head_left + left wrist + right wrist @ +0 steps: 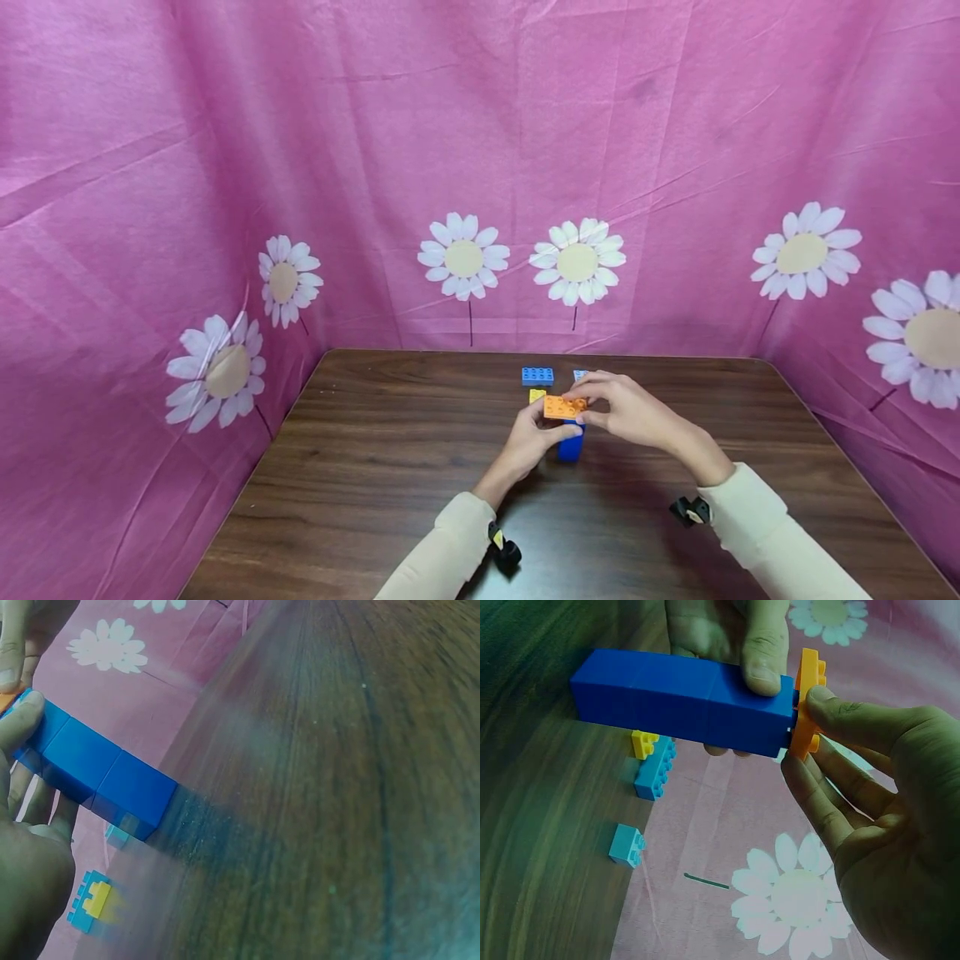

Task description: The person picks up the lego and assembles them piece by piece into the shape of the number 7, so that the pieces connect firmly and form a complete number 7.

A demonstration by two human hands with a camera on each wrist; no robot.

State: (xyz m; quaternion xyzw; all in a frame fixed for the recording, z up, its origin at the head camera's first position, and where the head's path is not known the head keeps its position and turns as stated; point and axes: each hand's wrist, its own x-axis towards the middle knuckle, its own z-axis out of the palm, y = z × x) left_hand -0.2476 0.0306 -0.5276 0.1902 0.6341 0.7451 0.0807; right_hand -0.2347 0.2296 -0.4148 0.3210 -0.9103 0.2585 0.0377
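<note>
A tower of stacked blue bricks (570, 448) stands upright on the table. My left hand (528, 442) holds it near the top, thumb on one face and fingers behind, as the left wrist view also shows on the blue tower (101, 765). Over the top lies a flat orange brick (557, 407), which my right hand (628, 408) pinches between thumb and fingers. In the right wrist view, the orange brick (810, 671) sits slightly tilted on the tower's end, and a narrow gap with blue studs shows between them.
Behind the tower, a blue brick (537, 376) and a small yellow brick (537, 395) lie on the brown wooden table (360, 467). A light blue brick (626, 845) lies apart from them. A pink cloth (480, 125) with daisies hangs behind the table.
</note>
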